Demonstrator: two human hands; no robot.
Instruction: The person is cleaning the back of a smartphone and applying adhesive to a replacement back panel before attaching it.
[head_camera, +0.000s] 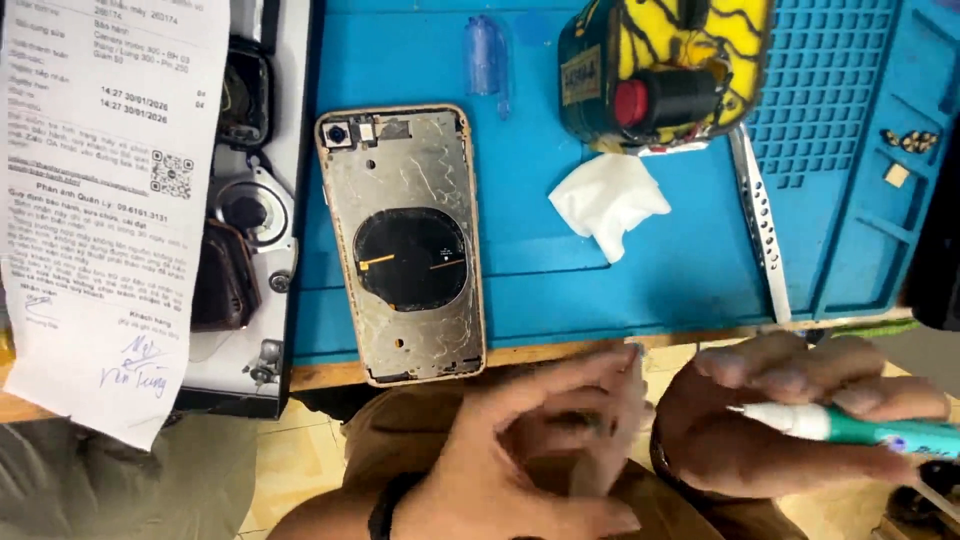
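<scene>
Teal-and-white glue tube (850, 428) lies gripped in the right hand (790, 420), long axis crosswise, white nozzle toward the left hand (540, 450), whose blurred fingers pinch something unclear, below the stripped phone housing (405, 245) on the blue mat (640, 280).

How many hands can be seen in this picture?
2. The left hand is at the bottom centre, below the table edge. The right hand is at the bottom right, holding a green and white pen-shaped tool.
</scene>
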